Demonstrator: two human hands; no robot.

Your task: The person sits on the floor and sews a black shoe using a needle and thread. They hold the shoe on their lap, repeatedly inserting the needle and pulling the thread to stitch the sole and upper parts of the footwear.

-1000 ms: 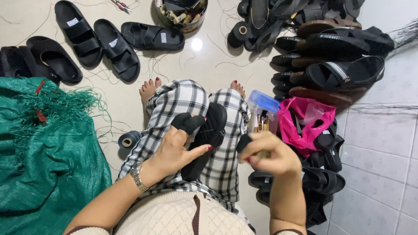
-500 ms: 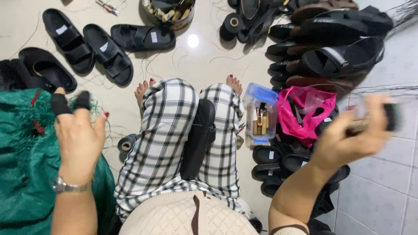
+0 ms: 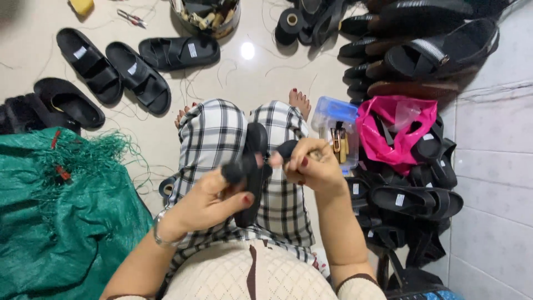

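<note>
Hands meet over the lap of the seated person, both busy with one black sandal that lies lengthwise between the checked trouser legs. The left hand cups the sandal from the left, its fingers curled under and around a dark strap piece that sticks up at the sandal's left edge; the thumb presses against the sole's side. The right hand comes in from the right, its fingers pinched shut on a small black strap end just at the sandal's upper right edge. The two hands almost touch across the sandal's middle. A metal watch circles the left wrist. A clear plastic box stands on the floor just beside the right knee, with a pink bag next to it. Black sandals are heaped along the right wall, and more lie apart on the floor at upper left. A green net sack fills the left.
</note>
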